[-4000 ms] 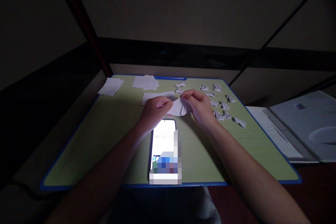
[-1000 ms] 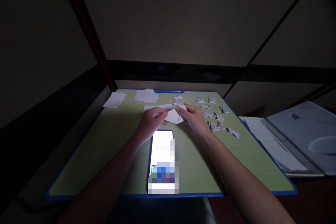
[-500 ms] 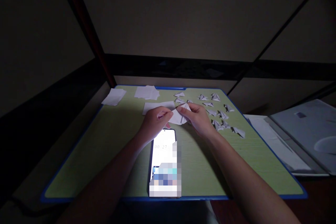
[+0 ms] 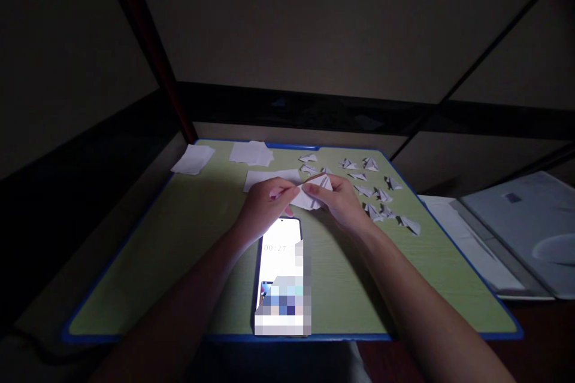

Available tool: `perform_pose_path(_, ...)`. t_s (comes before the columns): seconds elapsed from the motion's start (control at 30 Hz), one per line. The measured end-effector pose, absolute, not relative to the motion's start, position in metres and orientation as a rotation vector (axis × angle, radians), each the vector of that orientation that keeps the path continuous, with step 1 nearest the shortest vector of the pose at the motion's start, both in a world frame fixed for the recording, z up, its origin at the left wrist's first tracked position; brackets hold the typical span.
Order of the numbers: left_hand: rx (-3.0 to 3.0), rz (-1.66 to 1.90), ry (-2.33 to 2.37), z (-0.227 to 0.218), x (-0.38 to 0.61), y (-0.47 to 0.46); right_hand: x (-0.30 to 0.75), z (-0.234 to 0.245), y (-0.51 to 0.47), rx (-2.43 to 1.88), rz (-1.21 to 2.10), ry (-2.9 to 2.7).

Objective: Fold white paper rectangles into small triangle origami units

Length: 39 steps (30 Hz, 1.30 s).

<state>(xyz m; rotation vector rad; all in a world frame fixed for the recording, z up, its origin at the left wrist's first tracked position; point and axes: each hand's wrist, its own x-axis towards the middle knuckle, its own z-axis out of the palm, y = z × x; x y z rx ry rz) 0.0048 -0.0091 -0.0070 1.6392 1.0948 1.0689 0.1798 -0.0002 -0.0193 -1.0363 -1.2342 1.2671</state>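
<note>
Just beyond the lit phone [image 4: 279, 263], both hands [image 4: 264, 206] [image 4: 345, 203] in a pinch on one folded white paper [image 4: 307, 200].

The left hand [image 4: 266, 206] and right hand [image 4: 345, 203] are bare — so are the left forearm [image 4: 191, 284] and right forearm [image 4: 415, 287], smooth and rounded, thickening toward the front edge of the worktop [image 4: 148, 263]. Below that edge, the clothing [image 4: 354, 362] looks dark — greyer toward the right, its cut lost in shadow.
</note>
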Motion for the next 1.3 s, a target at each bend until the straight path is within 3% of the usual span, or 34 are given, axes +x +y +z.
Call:
perform_pose_path(0.37,1.647,1.048,1.276,-0.013,0.002,-0.004,0.189,-0.023,0.006,-1.040,1.360,-1.215)
perform_pose_path(0.87,1.495,1.140,1.145,-0.009,0.007,-0.005,0.181,-0.018,0.006,-1.065,1.345,-1.044)
perform_pose_path(1.3,1.433,1.209,1.186,-0.015,0.002,0.005,0.179,-0.025,0.004,-1.074,1.437,-1.269)
